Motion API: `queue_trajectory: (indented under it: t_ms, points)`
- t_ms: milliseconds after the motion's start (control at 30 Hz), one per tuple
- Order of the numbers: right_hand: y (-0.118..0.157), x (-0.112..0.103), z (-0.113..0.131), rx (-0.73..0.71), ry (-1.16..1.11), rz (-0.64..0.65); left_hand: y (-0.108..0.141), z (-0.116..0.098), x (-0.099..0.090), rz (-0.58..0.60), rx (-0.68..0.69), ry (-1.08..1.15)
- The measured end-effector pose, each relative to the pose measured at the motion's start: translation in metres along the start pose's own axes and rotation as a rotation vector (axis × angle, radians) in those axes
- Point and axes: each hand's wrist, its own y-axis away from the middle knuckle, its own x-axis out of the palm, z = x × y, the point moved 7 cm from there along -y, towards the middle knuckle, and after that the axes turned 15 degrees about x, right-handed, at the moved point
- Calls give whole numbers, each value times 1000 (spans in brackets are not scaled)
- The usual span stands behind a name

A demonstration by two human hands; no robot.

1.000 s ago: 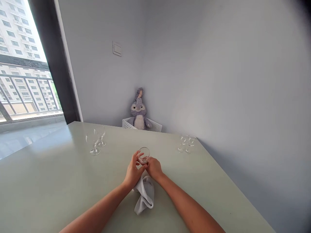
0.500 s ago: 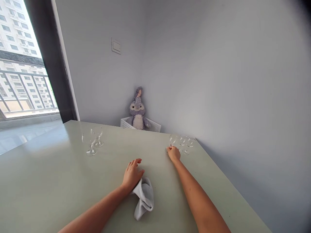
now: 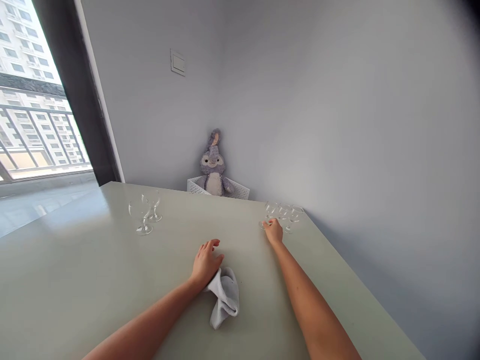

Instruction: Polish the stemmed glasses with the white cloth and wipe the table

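Observation:
My left hand [image 3: 206, 261] rests on the pale green table [image 3: 112, 280] with its fingers apart and nothing in them. A crumpled light grey cloth [image 3: 226, 296] lies against its wrist and thumb side. At the far right, my right hand [image 3: 274, 231] has its fingers closed at the stem of a stemmed glass [image 3: 270, 208], whose foot shows left of the fingertips. Just right of that glass stand further clear glasses [image 3: 293, 216], close together near the table's corner. On the left, two more stemmed glasses [image 3: 140, 212] stand upright, one slightly behind the other.
Behind the far table edge, a purple plush rabbit [image 3: 214, 170] sits in a white perforated basket [image 3: 240, 190]. Grey walls meet there, with a light switch [image 3: 178, 63] on the left one. A window with a railing is at the far left.
The camera view has shifted a little, so the table and glasses appear slightly higher. My right hand stays at the glass and sits slightly further right against it. My left hand remains beside the cloth.

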Motion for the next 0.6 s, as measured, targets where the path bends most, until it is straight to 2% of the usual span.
queue_trajectory:
  t_ms: [100,167,233,300,333,367,433,500,533,600]
  points:
    - [29,-2,4,-63,-30,62,1,0,-4,-83,-18,95]
    - [60,3,14,-156,-35,165,0,0,-15,-212,-30,182]
    - [102,12,25,-265,-26,304,-1,2,-35,-401,-39,235]
    - [149,19,34,-386,7,459,0,9,-64,-634,-74,238]
    - [178,23,40,-514,64,580,2,15,-80,-755,-109,229]
    - [204,24,44,-629,123,635,4,23,-96,-874,-151,217]
    - [240,19,48,-768,230,607,11,41,-126,-1083,-248,179]
    - [260,14,49,-823,298,535,18,61,-152,-1216,-350,109]
    - [264,14,50,-832,319,512,19,71,-162,-1235,-394,72]
    - [266,18,51,-832,319,492,17,90,-176,-1182,-442,27]
